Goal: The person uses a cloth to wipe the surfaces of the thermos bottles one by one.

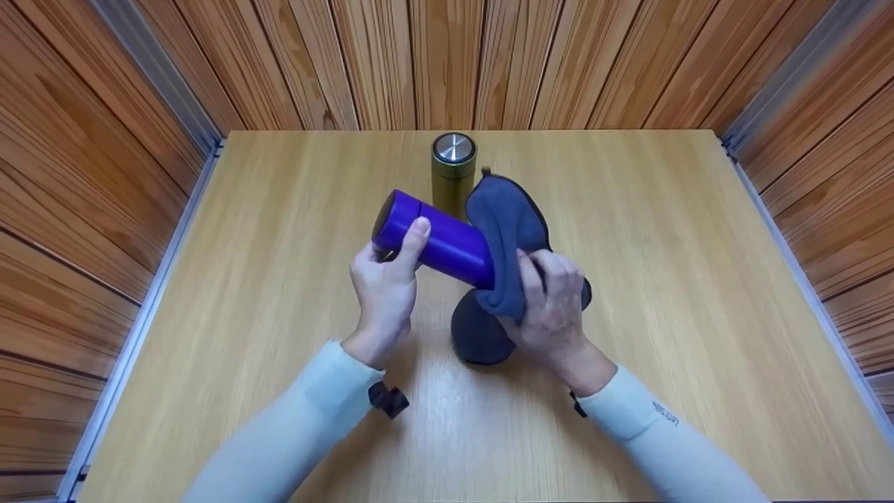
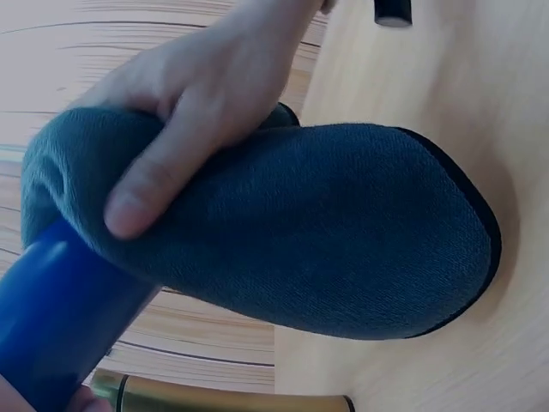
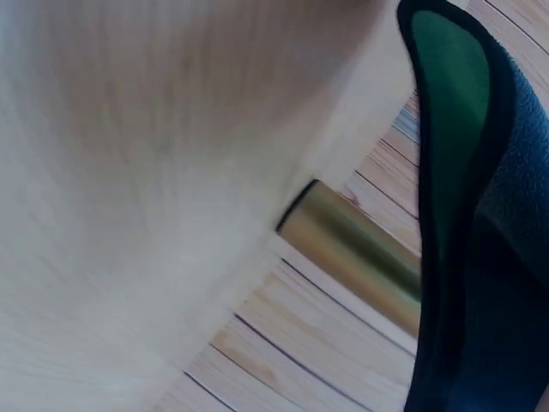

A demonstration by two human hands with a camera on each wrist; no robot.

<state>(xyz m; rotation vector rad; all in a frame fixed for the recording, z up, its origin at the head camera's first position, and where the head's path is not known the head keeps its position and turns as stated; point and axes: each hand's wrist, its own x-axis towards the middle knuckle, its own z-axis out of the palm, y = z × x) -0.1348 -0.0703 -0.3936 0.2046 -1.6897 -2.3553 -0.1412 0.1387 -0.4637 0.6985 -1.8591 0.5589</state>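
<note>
A purple thermos bottle (image 1: pixel 450 244), blue in the left wrist view, is held tilted above the table, its dark-topped end up and to the left. My left hand (image 1: pixel 386 290) grips it near that end, thumb along its side. A dark blue-grey cloth (image 1: pixel 506 213) with black edging wraps the bottle's other end, which it hides. My right hand (image 1: pixel 555 300) holds the cloth around that end; in the left wrist view its thumb (image 2: pixel 150 193) presses on the fabric. One part of the cloth hangs towards me, and the right wrist view shows a green face (image 3: pixel 455 86).
A gold-olive thermos bottle (image 1: pixel 450 175) with a silver-topped lid stands upright behind the purple one. The light wooden table (image 1: pixel 279 230) has wood-plank walls (image 1: pixel 447 63) at the back and sides, with metal rails (image 1: pixel 150 300) along the side edges.
</note>
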